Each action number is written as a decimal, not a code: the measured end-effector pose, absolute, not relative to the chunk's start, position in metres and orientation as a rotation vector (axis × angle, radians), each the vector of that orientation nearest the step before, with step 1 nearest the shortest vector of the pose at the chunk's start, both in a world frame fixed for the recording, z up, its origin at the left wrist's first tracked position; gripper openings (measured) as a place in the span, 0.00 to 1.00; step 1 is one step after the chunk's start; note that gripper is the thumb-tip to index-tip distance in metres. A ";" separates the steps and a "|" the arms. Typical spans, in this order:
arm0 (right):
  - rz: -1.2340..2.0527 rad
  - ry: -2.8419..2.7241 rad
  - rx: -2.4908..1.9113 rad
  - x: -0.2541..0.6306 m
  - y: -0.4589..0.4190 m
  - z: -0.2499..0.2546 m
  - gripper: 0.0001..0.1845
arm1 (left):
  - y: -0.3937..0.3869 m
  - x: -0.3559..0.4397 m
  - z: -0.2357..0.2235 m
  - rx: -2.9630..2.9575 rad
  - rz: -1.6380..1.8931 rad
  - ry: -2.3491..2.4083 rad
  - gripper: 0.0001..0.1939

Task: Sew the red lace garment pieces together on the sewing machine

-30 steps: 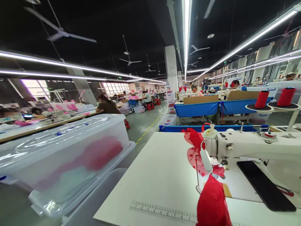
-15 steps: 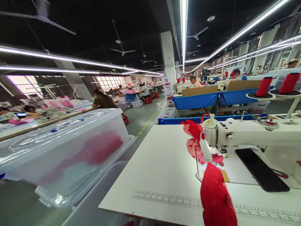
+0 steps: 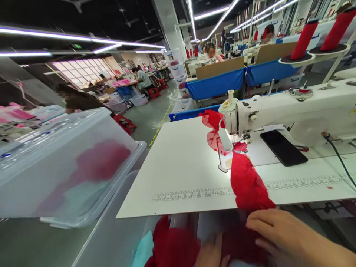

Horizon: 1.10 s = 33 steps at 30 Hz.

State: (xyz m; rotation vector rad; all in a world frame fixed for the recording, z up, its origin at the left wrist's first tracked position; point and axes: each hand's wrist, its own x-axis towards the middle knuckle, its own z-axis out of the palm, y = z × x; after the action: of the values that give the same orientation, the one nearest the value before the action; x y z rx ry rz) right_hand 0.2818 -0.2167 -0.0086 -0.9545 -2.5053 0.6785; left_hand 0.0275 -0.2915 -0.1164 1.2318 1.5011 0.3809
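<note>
1. I'm at the sewing machine (image 3: 280,111), both hands low at the front edge of the bench (image 3: 178,159), and the step in hand looks like handling the red fabric strip (image 3: 249,181) and the loose red fabric (image 3: 175,244) below it.

2. Here's the strip: it lies on the bench across the printed ruler scale (image 3: 194,193), its upper end close to the needle area under the lit lamp (image 3: 225,139), its lower end hanging over the edge. Whether it joins the loose fabric, I can't tell.

3. My right hand (image 3: 289,233) is right at that lower end, fingers bent and thumb side up. The grip seems to be on or just beside the cloth; whether it is closed, I can't tell.

4. Down to the left, my left hand (image 3: 210,252) is blurred among the red folds, next to a turquoise piece (image 3: 143,248). I can't make out whether that grip is apart or together.

5. As I judge it, the next move calls for a sure pinch on one layer, folds sorted apart, and slack left so nothing tugs at the needle end.

6. The black phone (image 3: 283,147) rests right of the strip; dragging cloth that way could catch it.
</note>
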 end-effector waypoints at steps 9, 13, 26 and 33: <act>0.479 -2.119 -1.670 0.317 -0.200 -0.008 0.16 | -0.257 0.079 -0.093 1.450 0.626 1.179 0.33; 0.582 -2.122 -1.638 0.303 -0.203 -0.006 0.16 | -0.243 0.098 -0.090 1.331 0.714 1.032 0.16; 1.728 -2.009 -1.227 0.292 -0.217 0.005 0.16 | -0.259 0.066 -0.020 1.023 0.667 0.798 0.24; 1.562 -1.910 -1.188 0.264 -0.217 0.002 0.25 | -0.257 0.057 -0.013 0.848 0.903 0.850 0.30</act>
State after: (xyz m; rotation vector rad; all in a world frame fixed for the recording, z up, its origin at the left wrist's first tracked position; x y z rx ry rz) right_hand 0.2644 -0.2166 0.0019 -1.1885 -1.9098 1.5621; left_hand 0.0568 -0.2572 -0.0135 0.8482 0.8496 0.9028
